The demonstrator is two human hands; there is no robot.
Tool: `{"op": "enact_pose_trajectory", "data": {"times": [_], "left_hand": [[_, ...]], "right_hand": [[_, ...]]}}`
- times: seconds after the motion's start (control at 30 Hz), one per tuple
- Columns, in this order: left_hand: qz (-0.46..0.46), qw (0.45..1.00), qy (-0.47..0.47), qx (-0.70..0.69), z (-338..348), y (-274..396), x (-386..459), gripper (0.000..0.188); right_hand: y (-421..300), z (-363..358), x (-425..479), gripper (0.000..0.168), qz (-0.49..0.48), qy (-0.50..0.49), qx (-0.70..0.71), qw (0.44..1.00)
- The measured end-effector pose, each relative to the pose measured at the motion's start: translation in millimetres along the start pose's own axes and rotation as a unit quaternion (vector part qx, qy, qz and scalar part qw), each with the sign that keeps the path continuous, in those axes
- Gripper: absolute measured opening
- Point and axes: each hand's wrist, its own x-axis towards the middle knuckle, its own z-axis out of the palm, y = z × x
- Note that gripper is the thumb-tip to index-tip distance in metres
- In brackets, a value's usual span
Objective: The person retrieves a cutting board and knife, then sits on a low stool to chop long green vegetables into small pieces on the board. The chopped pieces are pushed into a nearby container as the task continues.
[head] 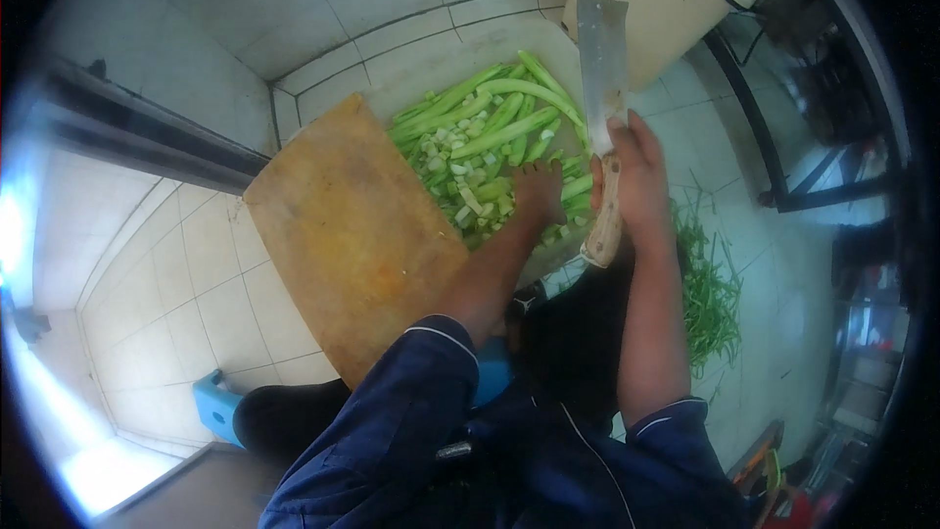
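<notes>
In my right hand [639, 180] is a cleaver, its wooden handle [605, 224] gripped and its broad metal blade [604, 59] pointing away from me. My left hand [540, 192] reaches palm down into a pale plastic tub [547, 40], its fingers spread among cut green pieces. Its palm is hidden, so whether it grips a piece cannot be told. Long, pale-green vegetables [507, 134], apparently peeled gourds, lie in the tub with many chopped chunks [449, 143]. Left of my hand, a thick, stained cutting board [345, 235] overlaps the tub's near left side.
Green peelings [709, 286] are heaped on the tiled floor [771, 323] to the right. A cream-coloured bin or box [653, 7] stands beyond the tub. Dark metal frame legs [771, 132] rise at right. A blue plastic stool [217, 408] is beside my left knee.
</notes>
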Motion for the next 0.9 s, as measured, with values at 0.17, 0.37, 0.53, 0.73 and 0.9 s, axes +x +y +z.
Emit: {"op": "enact_pose_trajectory", "data": {"times": [0.17,0.37,0.53,0.73,0.9], "left_hand": [[-0.009,0.995,-0.068,-0.078,-23.8,-8.6,-4.4,0.118],[0.023,0.986,-0.157,-0.049,-3.1,-5.9,1.5,0.12],[-0.001,0.998,-0.007,0.054,10.1,19.3,-20.0,0.128],[0.002,1.0,-0.011,0.002,16.4,5.7,-6.3,0.128],[0.051,0.979,-0.092,-0.177,3.7,-27.3,5.6,0.116]], "right_hand": [[-0.2,0.7,-0.7,0.026,-0.051,-0.027,-0.018,0.998],[3.2,2.8,-2.1,0.026,-0.04,0.01,-0.003,0.999],[-1.9,10.0,-7.6,0.026,-0.03,0.023,-0.01,0.999],[5.3,8.4,-2.4,0.025,-0.036,0.007,-0.032,0.999],[4.6,7.8,0.4,0.024,-0.031,0.005,-0.003,0.999]]}}
